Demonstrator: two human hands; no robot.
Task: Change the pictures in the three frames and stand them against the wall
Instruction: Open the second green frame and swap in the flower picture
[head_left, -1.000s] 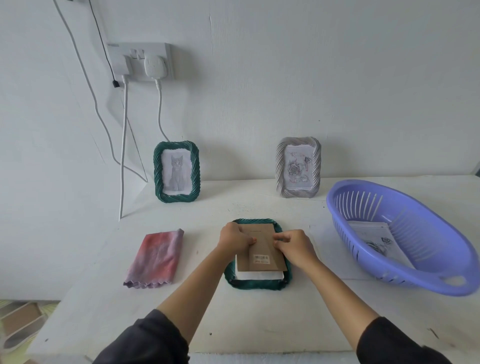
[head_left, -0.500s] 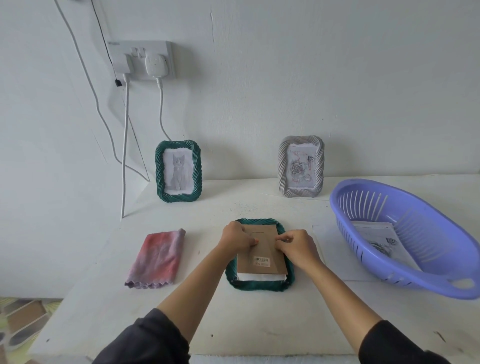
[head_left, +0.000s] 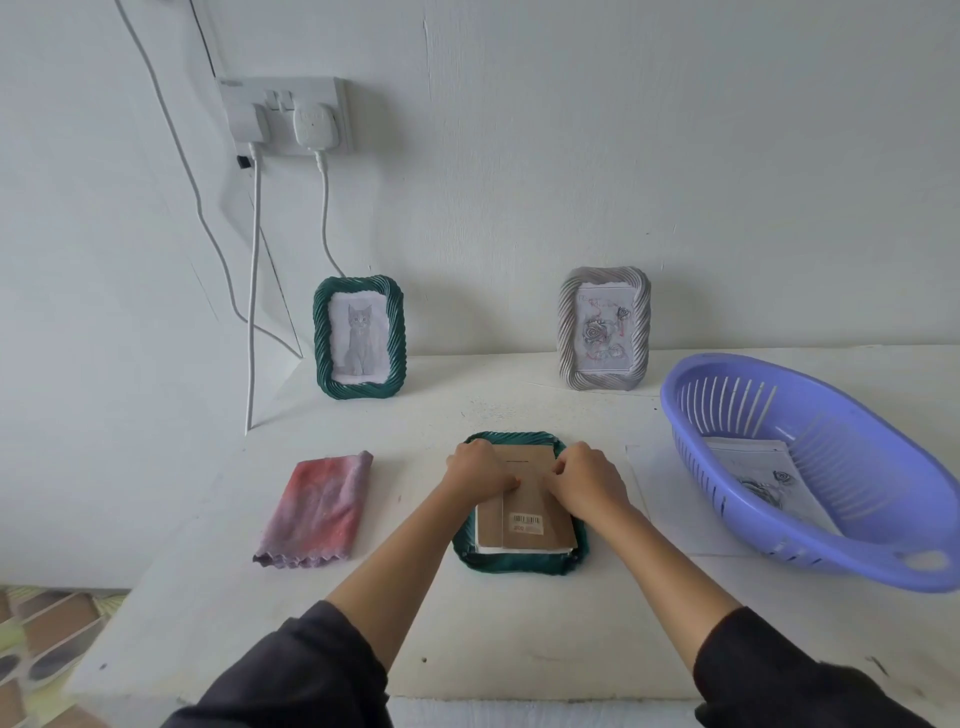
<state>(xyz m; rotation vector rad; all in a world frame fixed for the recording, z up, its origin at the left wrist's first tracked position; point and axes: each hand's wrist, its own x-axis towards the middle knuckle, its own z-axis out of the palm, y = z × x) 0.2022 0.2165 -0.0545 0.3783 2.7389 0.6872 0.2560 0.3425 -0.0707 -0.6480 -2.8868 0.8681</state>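
Note:
A green frame (head_left: 519, 564) lies face down on the white table (head_left: 519, 649), its brown backing board (head_left: 524, 514) uppermost with a white sheet edge showing under it. My left hand (head_left: 475, 470) presses on the board's upper left and my right hand (head_left: 584, 480) on its upper right, fingers curled. Against the wall stand a green frame with a cat picture (head_left: 358, 338) and a grey frame with a rose picture (head_left: 604, 328).
A purple basket (head_left: 831, 415) at the right holds printed pictures (head_left: 763, 475). A loose white sheet (head_left: 670, 504) lies between basket and frame. A pink folded cloth (head_left: 319, 506) sits at the left. White cables (head_left: 253, 312) hang from a wall socket (head_left: 285, 111).
Both hands have slid slightly up along the backing board, pressing it further into the frame. The standing frames have not moved.

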